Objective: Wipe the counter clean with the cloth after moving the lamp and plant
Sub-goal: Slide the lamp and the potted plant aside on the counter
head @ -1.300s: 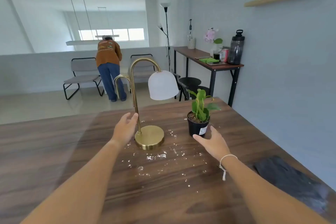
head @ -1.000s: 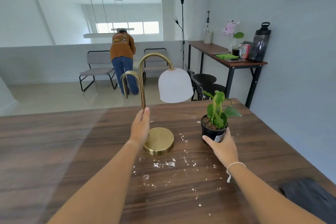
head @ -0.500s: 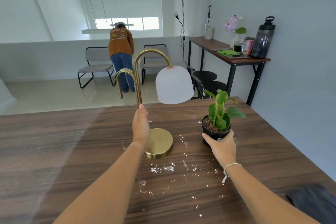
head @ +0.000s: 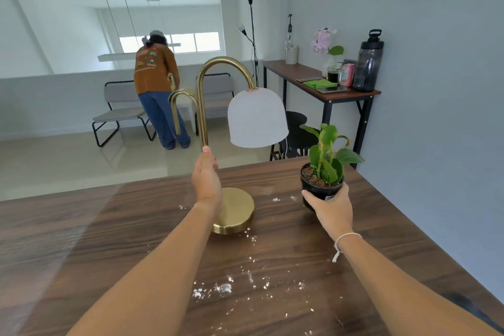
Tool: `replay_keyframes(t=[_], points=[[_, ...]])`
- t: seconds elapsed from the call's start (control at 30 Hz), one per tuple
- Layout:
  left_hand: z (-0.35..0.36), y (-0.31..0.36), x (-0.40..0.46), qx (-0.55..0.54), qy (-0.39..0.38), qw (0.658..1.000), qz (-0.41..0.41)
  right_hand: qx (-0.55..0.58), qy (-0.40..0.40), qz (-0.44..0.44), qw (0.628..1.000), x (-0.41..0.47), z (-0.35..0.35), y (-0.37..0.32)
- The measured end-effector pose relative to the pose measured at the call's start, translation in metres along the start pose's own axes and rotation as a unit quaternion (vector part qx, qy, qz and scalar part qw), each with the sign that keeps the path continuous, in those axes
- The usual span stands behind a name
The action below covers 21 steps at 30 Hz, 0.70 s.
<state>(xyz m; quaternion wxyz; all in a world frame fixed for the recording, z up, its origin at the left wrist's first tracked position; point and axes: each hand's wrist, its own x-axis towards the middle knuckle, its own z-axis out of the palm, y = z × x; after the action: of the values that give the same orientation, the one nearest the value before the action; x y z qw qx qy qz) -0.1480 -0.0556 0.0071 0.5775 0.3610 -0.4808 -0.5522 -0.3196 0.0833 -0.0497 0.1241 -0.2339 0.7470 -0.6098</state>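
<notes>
A brass lamp (head: 236,210) with a curved neck and a white dome shade (head: 256,117) is lifted a little off the dark wooden counter (head: 95,240). My left hand (head: 207,180) grips its stem just above the round base. My right hand (head: 331,206) holds a small black pot with a green plant (head: 324,163), raised off the counter to the right of the lamp. White crumbs (head: 223,286) are scattered on the wood in front of the lamp. A dark cloth (head: 469,305) shows only as a sliver behind my right forearm.
The counter ends at a pale blue wall (head: 436,144) on the right. Beyond the far edge stand a side table (head: 313,82) with a bottle and flowers, stools, chairs, and a person (head: 156,87) facing away.
Both hands have closed on their objects. The lamp and the plant pot have been lifted and carried toward the far side, away from the crumbs.
</notes>
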Motion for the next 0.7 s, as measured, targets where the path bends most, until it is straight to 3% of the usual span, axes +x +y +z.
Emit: replay_keyframes(t=[0.47, 0.7], points=[[0.164, -0.051, 0.059, 0.009, -0.094, 0.995, 0.016, -0.010, 0.002, -0.009, 1.000, 0.131, -0.028, 0.028], [0.203, -0.087, 0.073, 0.015, -0.105, 0.994, -0.014, -0.017, -0.011, 0.004, 1.000, 0.150, -0.032, 0.049]])
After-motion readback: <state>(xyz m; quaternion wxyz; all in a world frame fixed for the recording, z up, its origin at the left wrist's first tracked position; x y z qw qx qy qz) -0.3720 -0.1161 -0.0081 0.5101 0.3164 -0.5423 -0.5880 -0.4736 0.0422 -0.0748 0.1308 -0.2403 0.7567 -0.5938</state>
